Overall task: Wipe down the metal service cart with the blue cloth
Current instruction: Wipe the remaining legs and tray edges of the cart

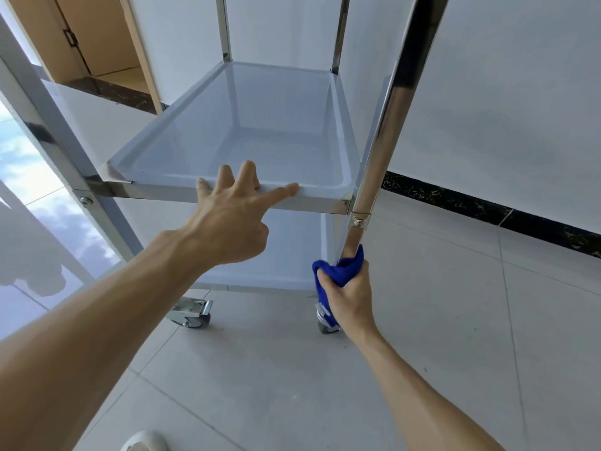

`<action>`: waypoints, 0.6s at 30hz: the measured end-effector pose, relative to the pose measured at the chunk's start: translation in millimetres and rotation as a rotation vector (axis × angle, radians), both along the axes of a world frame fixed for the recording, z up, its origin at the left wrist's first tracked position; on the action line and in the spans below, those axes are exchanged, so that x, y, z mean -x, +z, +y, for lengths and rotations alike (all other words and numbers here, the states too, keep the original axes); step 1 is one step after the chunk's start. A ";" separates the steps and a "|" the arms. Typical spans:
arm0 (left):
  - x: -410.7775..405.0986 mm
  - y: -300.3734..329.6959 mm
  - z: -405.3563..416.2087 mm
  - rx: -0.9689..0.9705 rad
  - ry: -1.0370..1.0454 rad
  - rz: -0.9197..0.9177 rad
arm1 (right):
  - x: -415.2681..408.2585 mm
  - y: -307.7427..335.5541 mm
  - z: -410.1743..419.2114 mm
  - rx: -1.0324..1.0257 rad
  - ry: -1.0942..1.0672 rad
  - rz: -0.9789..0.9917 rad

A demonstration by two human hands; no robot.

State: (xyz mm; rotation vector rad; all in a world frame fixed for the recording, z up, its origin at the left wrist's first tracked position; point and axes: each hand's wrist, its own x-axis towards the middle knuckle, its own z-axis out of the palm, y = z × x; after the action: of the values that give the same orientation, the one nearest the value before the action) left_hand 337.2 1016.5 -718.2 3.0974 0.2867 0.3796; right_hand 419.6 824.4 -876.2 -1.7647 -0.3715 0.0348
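From the head view, the left hand [232, 219] rests with fingers spread and straight on the front rim of the shiny metal service cart's [182, 190] middle shelf. The right hand [349, 296] grips the bunched blue cloth [338, 268] around the cart's near right chrome post [387, 125], low above the grey caster [327, 325] on pale floor tiles [422, 320].

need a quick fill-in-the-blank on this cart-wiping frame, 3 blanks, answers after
1. The right hand grips a cloth whose colour is ____.
2. The cloth is wrapped round the cart's near right ____, below the middle shelf.
3. The left hand rests its spread fingers on the shelf's front ____.

Answers: blue; post; edge
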 end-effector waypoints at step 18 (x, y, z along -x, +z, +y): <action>16.1 1.8 -3.7 0.009 0.039 -0.046 | 1.4 -23.6 -23.1 0.167 0.275 0.187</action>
State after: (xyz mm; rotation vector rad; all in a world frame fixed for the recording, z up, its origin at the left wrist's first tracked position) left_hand 321.1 1012.8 -716.4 3.0730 0.3480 0.4488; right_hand 418.1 801.3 -899.9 -1.8449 -0.4826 0.4345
